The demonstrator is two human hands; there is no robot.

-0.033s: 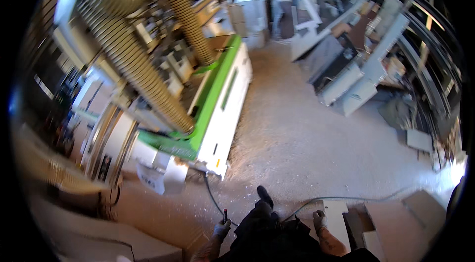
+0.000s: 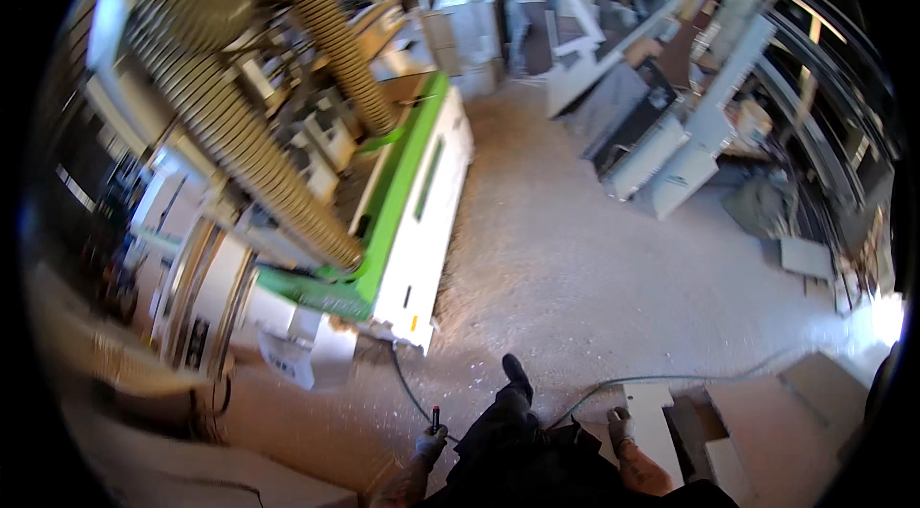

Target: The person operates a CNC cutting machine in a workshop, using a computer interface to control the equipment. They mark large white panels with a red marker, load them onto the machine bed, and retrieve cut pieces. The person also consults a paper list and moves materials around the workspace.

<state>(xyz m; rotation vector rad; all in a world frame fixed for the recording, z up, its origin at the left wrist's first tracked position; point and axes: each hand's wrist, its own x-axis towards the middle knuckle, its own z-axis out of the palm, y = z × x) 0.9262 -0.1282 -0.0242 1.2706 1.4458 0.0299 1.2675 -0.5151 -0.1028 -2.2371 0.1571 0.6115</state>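
My left hand [image 2: 430, 444], in a greyish glove, is closed around a slim dark stick-like tool [image 2: 436, 417] with a red tip. It points upward out of the fist; its exact kind is too small to tell. My right hand [image 2: 621, 426], gloved too, hangs on the other side of my dark clothing, its fingers curled in with nothing seen in them. Beside it is a pale panel [image 2: 653, 422], apparently lower down; I cannot tell that they touch. A dark shoe [image 2: 516, 371] shows on the floor ahead of me.
A large white and green machine [image 2: 410, 230] with thick ribbed hoses [image 2: 225, 115] stands at left. One cable [image 2: 661, 378] crosses the dusty floor. Boards [image 2: 676, 158] lean on a rack at right; brown panels [image 2: 771, 436] lie at lower right, and a pale slab [image 2: 192, 460] at lower left.
The machine and leaning boards have shifted slightly left in the view. The shoe shows a little farther right. Both hands keep their poses, the left still holding the tool.
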